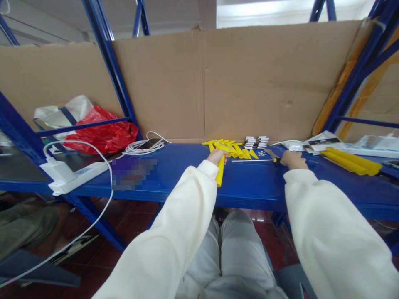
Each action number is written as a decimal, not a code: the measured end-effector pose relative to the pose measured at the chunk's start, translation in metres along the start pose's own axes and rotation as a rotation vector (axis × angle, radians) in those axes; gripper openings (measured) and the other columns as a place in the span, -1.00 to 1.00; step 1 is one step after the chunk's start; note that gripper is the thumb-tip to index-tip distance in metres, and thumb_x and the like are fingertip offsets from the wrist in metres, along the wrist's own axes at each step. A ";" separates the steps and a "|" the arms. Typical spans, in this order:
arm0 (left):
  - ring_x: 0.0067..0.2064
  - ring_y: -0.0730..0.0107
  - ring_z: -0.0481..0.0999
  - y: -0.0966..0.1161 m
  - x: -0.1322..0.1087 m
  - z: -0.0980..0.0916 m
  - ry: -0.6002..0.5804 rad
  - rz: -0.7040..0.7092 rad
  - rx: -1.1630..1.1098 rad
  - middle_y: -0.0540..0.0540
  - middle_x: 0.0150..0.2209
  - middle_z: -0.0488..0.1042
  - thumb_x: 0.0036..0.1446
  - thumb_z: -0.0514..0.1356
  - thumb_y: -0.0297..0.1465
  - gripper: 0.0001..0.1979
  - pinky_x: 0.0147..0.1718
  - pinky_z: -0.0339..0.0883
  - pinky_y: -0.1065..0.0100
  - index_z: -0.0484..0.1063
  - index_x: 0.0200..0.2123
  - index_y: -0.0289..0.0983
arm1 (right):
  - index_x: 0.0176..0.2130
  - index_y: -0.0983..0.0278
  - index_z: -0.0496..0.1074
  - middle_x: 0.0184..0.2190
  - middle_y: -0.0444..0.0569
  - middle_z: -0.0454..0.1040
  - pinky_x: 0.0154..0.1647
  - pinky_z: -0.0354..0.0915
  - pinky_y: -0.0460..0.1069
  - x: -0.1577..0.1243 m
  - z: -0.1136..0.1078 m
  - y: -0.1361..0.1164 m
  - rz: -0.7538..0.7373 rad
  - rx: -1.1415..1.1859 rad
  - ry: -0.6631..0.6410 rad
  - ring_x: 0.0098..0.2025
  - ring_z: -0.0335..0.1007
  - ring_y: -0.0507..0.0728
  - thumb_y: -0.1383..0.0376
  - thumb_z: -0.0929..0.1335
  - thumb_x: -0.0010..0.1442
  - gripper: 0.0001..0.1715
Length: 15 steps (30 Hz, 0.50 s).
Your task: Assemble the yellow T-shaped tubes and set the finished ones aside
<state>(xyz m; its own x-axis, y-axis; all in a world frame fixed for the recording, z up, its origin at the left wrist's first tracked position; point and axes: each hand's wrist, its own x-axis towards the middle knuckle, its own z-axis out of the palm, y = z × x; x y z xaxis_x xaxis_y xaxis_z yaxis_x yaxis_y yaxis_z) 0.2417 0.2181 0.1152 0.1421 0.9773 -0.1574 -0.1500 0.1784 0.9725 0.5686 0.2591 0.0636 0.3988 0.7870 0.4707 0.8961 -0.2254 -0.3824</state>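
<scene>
My left hand (217,157) is closed around a yellow roll (220,172) that points down toward the shelf's front edge. On the blue shelf (249,182), to the right, my right hand (293,160) has its fingers closed on the dark handle of a small tool (272,155), whose metal end points left. Behind my left hand lie several yellow rolls (238,150) and a loose yellow piece (253,154). White-and-black packets (256,142) sit behind them. Small white bits (261,153) and a thin white rod (252,160) lie between my hands.
Larger yellow rolls (350,161) and a white packet (325,141) lie at right. On the left are a power strip (79,176), a coiled white cable (144,147) and a red bag (102,131). Cardboard (249,83) backs the shelf. Another person's leg (34,224) shows lower left.
</scene>
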 end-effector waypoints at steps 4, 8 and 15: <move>-0.67 0.55 0.16 0.002 -0.004 0.002 0.013 0.008 0.016 0.14 -0.65 0.25 0.22 0.18 -0.67 -0.78 -0.63 0.04 0.51 0.33 -0.32 -0.23 | 0.01 0.19 0.66 0.10 0.41 0.51 0.25 0.28 0.59 -0.001 -0.006 -0.005 0.151 0.021 -0.068 0.30 0.36 0.64 -0.05 0.55 0.11 -0.44; -0.67 0.55 0.16 0.002 -0.004 0.001 0.002 -0.004 0.027 0.15 -0.65 0.24 0.20 0.21 -0.65 -0.81 -0.63 0.05 0.52 0.36 -0.26 -0.24 | 0.00 0.22 0.60 0.17 0.39 0.46 0.30 0.19 0.61 -0.004 -0.013 -0.012 0.100 -0.029 -0.038 0.34 0.27 0.62 0.03 0.56 0.10 -0.47; -0.67 0.56 0.19 -0.001 0.006 -0.003 -0.013 0.000 0.025 0.16 -0.64 0.26 0.14 0.27 -0.62 -0.79 -0.62 0.09 0.50 0.43 -0.19 -0.26 | 0.10 0.24 0.50 0.25 0.35 0.32 0.31 0.21 0.52 -0.020 -0.032 -0.034 -0.041 0.107 0.185 0.37 0.17 0.56 0.25 0.42 0.20 -0.54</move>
<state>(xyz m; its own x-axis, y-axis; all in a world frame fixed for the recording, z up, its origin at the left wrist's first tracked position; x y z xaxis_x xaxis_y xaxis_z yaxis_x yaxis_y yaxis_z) 0.2398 0.2244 0.1124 0.1544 0.9758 -0.1551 -0.1255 0.1750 0.9765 0.5369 0.2328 0.0925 0.4006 0.6733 0.6214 0.8902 -0.1256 -0.4378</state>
